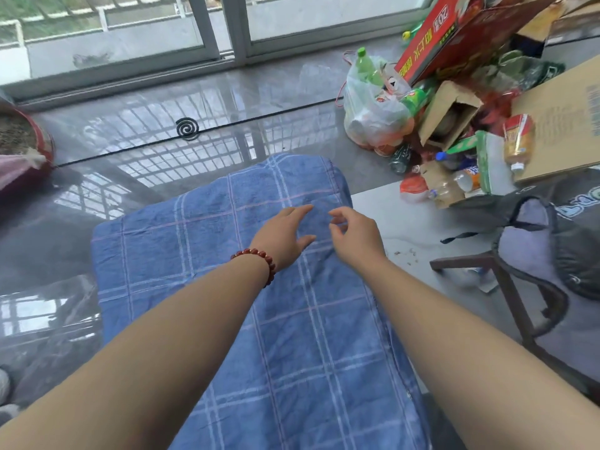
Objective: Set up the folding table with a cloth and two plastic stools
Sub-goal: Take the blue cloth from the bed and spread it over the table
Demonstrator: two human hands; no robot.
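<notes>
A blue checked cloth (pixel 201 241) lies spread over a raised flat surface in the middle of the view and hides what is under it. My left hand (pixel 285 235), with a red bead bracelet at the wrist, reaches over the cloth's far right part with fingers straight. Just to its right, my right hand (pixel 354 235) hovers above the cloth's right edge with fingers loosely curled and nothing in them. No plastic stool shows.
A pile of cardboard boxes (pixel 558 115), bottles and a plastic bag (pixel 373 115) fills the floor at the right. A dark frame with a black bag (pixel 552 248) stands beside the cloth. A mosquito coil (pixel 187 128) lies before the sliding glass doors (pixel 130 34).
</notes>
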